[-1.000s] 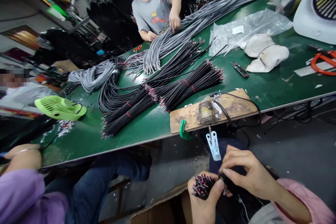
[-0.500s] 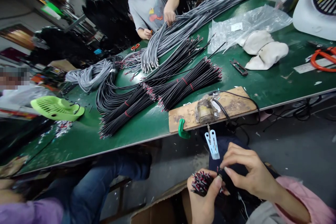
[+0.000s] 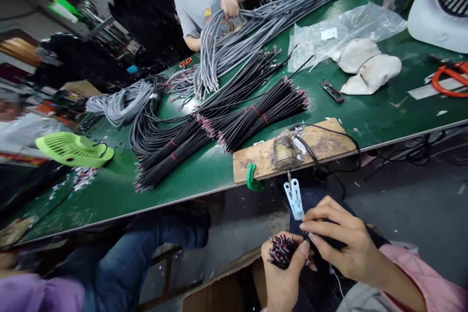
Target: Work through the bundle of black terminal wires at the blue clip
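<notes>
My left hand [image 3: 283,278] is wrapped round a bundle of short black cables [image 3: 281,250] with red and white stripped tips, held below the table edge. My right hand [image 3: 340,243] pinches one cable end out of that bundle between thumb and fingers. Just above them a soldering iron tip with a pale blue clip [image 3: 294,198] hangs off a wooden board [image 3: 329,142] clamped to the green table [image 3: 383,117].
Bundles of black cables [image 3: 234,122] and grey cables [image 3: 256,29] cover the table; a person in a grey shirt [image 3: 204,5] lifts grey ones at the far side. A green fan [image 3: 69,148], cutters [image 3: 332,91], white cloths [image 3: 365,70], orange scissors [image 3: 449,80], a cardboard box [image 3: 219,292] and a neighbour's legs [image 3: 127,268] are nearby.
My hands have shifted slightly while the right fingers keep working at the cable tips. The far person has lifted a handful of grey cables. The neighbour's hand at the left has dropped out of view.
</notes>
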`<action>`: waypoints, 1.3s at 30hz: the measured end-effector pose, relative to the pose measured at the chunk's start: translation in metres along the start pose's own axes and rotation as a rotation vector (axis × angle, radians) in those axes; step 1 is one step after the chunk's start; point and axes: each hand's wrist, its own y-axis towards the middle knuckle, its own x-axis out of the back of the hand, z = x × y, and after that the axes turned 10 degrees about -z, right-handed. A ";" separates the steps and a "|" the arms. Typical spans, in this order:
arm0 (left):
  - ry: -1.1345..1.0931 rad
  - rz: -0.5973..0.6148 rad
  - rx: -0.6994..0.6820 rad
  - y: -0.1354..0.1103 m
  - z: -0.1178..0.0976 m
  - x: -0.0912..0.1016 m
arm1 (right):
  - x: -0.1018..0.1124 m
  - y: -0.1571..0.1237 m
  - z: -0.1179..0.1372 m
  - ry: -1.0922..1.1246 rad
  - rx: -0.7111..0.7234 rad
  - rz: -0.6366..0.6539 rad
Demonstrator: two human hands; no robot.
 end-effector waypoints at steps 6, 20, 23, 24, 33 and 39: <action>0.007 0.024 -0.012 0.000 0.001 -0.001 | -0.005 0.000 -0.002 0.149 -0.104 -0.029; -0.028 0.034 0.018 0.005 0.003 0.002 | -0.008 -0.005 -0.005 0.247 -0.474 -0.023; -0.035 0.020 0.017 0.007 0.005 0.003 | -0.009 -0.003 -0.005 0.218 -0.431 0.021; -0.036 0.017 0.024 0.008 0.006 0.003 | -0.009 -0.002 -0.005 0.207 -0.402 0.018; -0.101 0.162 -0.045 0.012 -0.009 0.002 | -0.014 0.000 -0.018 0.673 -0.713 0.080; 0.084 0.123 -0.433 0.020 -0.027 0.000 | -0.015 0.046 -0.018 0.579 -0.725 0.014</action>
